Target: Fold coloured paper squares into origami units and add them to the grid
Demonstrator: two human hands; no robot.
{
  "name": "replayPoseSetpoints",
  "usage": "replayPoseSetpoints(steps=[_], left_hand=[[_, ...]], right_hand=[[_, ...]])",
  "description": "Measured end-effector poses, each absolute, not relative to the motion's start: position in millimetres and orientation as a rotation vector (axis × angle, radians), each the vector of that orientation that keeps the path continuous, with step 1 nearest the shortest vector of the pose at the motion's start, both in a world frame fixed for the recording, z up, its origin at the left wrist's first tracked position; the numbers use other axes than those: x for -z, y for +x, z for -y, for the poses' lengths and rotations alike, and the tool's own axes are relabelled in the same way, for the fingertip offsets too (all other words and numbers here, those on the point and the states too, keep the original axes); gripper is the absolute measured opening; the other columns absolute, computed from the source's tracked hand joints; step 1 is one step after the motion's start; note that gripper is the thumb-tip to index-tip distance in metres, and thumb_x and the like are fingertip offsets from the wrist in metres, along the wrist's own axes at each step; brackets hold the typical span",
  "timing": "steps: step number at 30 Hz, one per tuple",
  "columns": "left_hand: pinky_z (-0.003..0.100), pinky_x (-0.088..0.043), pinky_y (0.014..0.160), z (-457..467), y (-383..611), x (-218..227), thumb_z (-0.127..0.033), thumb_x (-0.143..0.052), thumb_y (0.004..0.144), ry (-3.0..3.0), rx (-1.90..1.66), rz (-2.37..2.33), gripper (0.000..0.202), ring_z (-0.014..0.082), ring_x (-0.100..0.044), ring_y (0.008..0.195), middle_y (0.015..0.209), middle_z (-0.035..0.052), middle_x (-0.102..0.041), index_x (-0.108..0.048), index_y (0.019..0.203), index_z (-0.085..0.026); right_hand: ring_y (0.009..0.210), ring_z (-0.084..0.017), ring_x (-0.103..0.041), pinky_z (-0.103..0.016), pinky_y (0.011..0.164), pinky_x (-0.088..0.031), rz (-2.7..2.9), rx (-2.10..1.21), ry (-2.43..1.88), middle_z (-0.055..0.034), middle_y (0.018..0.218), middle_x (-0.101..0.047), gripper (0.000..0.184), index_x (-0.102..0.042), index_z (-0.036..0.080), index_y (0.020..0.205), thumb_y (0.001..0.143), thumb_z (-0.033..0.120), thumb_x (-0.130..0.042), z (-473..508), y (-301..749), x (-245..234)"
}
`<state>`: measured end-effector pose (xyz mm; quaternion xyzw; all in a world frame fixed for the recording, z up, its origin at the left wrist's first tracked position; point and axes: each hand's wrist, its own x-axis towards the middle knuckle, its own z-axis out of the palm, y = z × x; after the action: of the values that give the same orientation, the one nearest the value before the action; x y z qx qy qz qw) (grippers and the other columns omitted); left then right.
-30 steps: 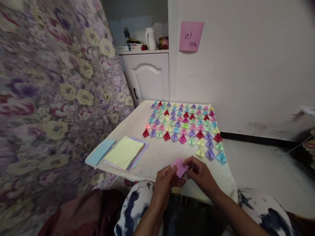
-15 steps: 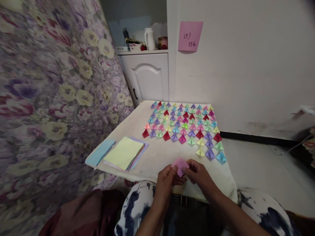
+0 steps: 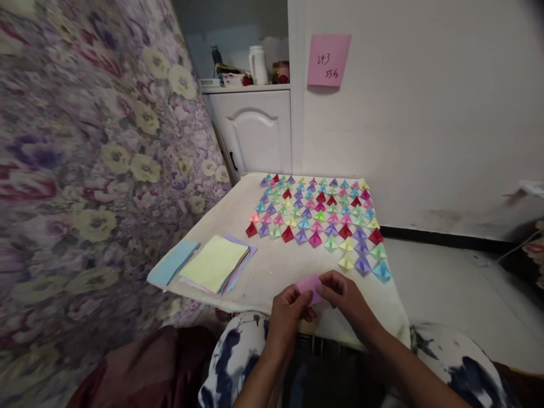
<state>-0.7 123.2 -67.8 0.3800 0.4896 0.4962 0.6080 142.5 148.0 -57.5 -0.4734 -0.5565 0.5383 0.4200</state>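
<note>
A small pink paper is pinched between both my hands just above the near edge of the low white table. My left hand grips its left side with thumb and fingers closed. My right hand holds its right side, fingers curled over it. Beyond my hands, several small folded paper shapes in red, purple, green, yellow, blue and pink lie in rows on the table. A stack of flat coloured paper sheets, yellow on top, lies at the left.
A blue sheet lies beside the stack at the table's left edge. A flowered cloth covers the left. Behind are a white cabinet with bottles, and a wall with a pink note. My patterned knees sit under the table edge.
The pink paper has turned slightly between my fingers and my hands have closed in on it; they stay at the same spot near the table edge.
</note>
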Motion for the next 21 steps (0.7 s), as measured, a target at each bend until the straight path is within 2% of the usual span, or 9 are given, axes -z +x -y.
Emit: replayPoseSetpoints(steps=[4,10,17,21], left_hand=[[0.018,-0.033,0.042,-122.6,1.6,68.0,-0.036,-0.064,0.072,0.910,-1.089,-1.132,0.024,0.0077,-0.045,0.039,0.043,-0.0016,-0.056,-0.060,0.066,-0.013],[0.019,-0.034,0.043,-121.4,3.0,61.7,-0.039,-0.066,0.068,0.930,-1.069,-1.094,0.026,0.0087,-0.045,0.040,0.044,-0.0022,-0.055,-0.062,0.069,-0.013],[0.020,-0.038,0.048,-120.0,2.0,54.0,-0.035,-0.066,0.070,0.958,-1.103,-1.045,0.022,0.0099,-0.049,0.046,0.050,-0.0017,-0.057,-0.063,0.074,-0.014],[0.021,-0.040,0.050,-120.8,0.6,55.8,-0.031,-0.069,0.067,0.964,-1.132,-1.024,0.019,0.0110,-0.053,0.048,0.053,-0.0013,-0.060,-0.062,0.072,-0.014]], right_hand=[[0.051,-0.009,-0.042,-0.021,0.046,-0.030,1.259,-1.467,-1.187,0.0032,0.059,-0.051,0.023,-0.059,0.014,0.073,0.073,0.037,-0.063,-151.7,144.6,54.7],[0.042,-0.005,-0.034,-0.020,0.043,-0.022,1.046,-1.688,-1.075,0.0070,0.047,-0.043,0.024,-0.053,0.015,0.062,0.071,0.035,-0.064,-151.3,144.2,56.9],[0.046,-0.006,-0.042,-0.017,0.041,-0.021,0.864,-1.879,-1.053,0.0059,0.056,-0.052,0.024,-0.057,0.018,0.078,0.065,0.034,-0.069,-148.9,143.5,59.3],[0.043,-0.004,-0.039,-0.017,0.040,-0.018,0.836,-1.972,-1.001,0.0059,0.055,-0.050,0.023,-0.056,0.017,0.075,0.066,0.034,-0.069,-147.2,143.7,57.7]])
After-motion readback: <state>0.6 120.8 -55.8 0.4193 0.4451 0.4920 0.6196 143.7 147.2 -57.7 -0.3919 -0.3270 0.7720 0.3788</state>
